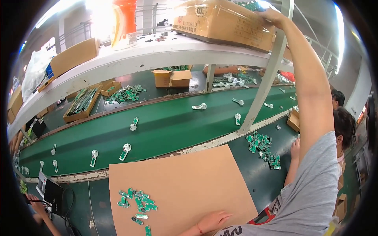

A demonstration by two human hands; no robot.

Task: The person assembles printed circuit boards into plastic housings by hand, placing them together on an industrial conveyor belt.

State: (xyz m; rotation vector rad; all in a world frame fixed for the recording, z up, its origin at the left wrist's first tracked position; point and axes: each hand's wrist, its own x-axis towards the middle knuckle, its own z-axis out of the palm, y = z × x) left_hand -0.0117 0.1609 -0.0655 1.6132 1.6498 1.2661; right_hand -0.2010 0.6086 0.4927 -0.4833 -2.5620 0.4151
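My right arm reaches up to the shelf. Its hand [273, 17] is at the top of a large taped cardboard box [224, 21], with the fingers closed on the edge of a green circuit board panel [250, 5]; part of the panel is cut off by the upper picture edge. Low in the picture, my left hand [212, 222] lies flat with fingers stretched out, holding nothing. It rests on a brown cardboard sheet [185, 177]. To its left on this sheet, small green circuit boards [138, 200] lie in a loose pile.
A green conveyor belt [165, 122] carries white round-headed parts with boards. The white shelf [157, 49] and its post [262, 86] stand over it. More boards [264, 147] are heaped at right, near another person's hand [295, 149]. A black device [53, 196] stands at left.
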